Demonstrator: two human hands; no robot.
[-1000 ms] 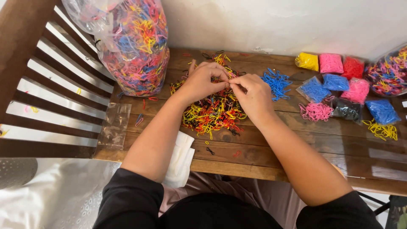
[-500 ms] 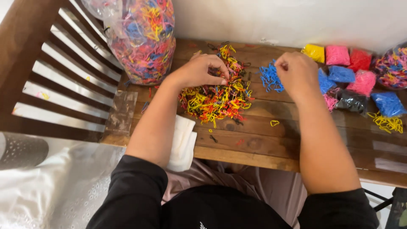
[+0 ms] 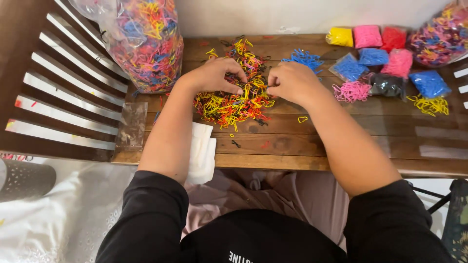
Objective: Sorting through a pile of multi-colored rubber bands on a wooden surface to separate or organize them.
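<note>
Head view: a person seated at a wooden desk [image 3: 341, 122] works both hands into a mixed pile of small elastic bands [image 3: 234, 100] lying at the desk's centre. The left hand [image 3: 214, 75] rests on the pile's 10 o'clock edge, fingers curled down and pinching among the loops; whether a single band is caught there cannot be told. The right hand [image 3: 292, 80], at the pile's 3 o'clock, has thumb and forefinger closed on what looks like one thin band at the pile's edge. The bands are tiny thin rings, mostly yellow, red and orange with some black, tangled loosely and spilling a few strays toward 6 o'clock. A loose blue heap [image 3: 303, 57] sits at 1 o'clock from the pile, and a pink heap [image 3: 350, 91] at 3 o'clock, apparently kept apart by colour. Beyond, small filled bags [image 3: 385, 53] of yellow, pink, red, blue and black lie in rows. A large clear sack of mixed bands [image 3: 146, 44] stands at 10 o'clock, within easy reach.
</note>
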